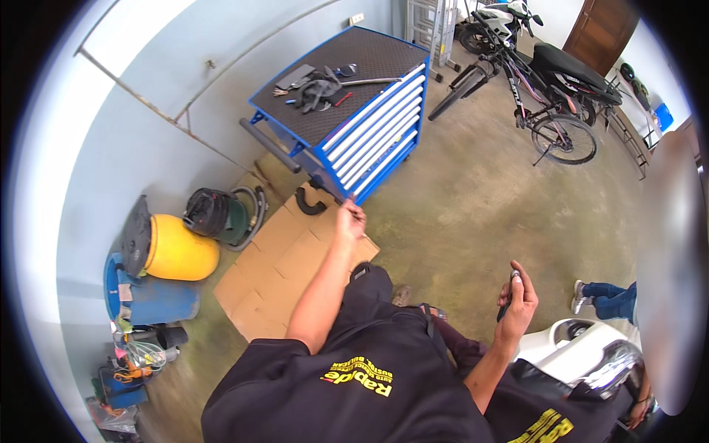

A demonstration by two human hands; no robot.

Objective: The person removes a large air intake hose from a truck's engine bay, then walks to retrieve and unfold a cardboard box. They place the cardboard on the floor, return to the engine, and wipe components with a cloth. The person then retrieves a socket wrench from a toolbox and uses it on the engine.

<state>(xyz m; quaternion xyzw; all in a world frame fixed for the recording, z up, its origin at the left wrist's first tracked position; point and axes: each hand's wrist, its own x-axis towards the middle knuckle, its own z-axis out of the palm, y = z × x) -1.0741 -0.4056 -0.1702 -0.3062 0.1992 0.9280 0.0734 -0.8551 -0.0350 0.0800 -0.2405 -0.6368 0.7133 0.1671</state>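
Note:
My left hand (351,220) is raised in front of the blue tool cabinet's lower corner, its fingers curled inward. Whether anything lies inside them is hidden. My right hand (520,301) is closed around a slim dark tool (505,304) with a round silver end showing by the thumb; its exact kind is too small to tell. The blue tool cabinet (354,55) has white drawer fronts and a dark textured top. Grey gloves (319,91) and several hand tools lie on that top. A curved black hose piece (309,202) rests on flattened cardboard (258,280) to the left.
A yellow drum (181,247), a blue barrel (173,299) and a black-and-green vacuum (214,214) line the left wall. A bicycle (565,139) and motorcycles stand at the far right. Beside me at lower right, a co-worker in a black shirt (546,399) is near white bodywork (550,347).

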